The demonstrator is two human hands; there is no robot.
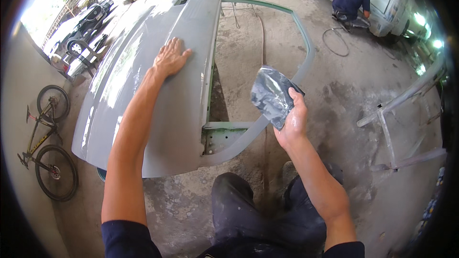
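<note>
Grey vehicle door (184, 105) spans the left and centre of my view; on it I see the left hand (169, 59) lying flat, thumb spread from the fingers. Right of centre, the right hand (293, 122) clamps a wet-looking dark grey sheet (271, 93) under its thumb, other fingers hidden.

A dark navy short-sleeved shirt (125, 240) is worn with loose, dark charcoal trousers (239, 212) bearing faint pale smudges.
</note>
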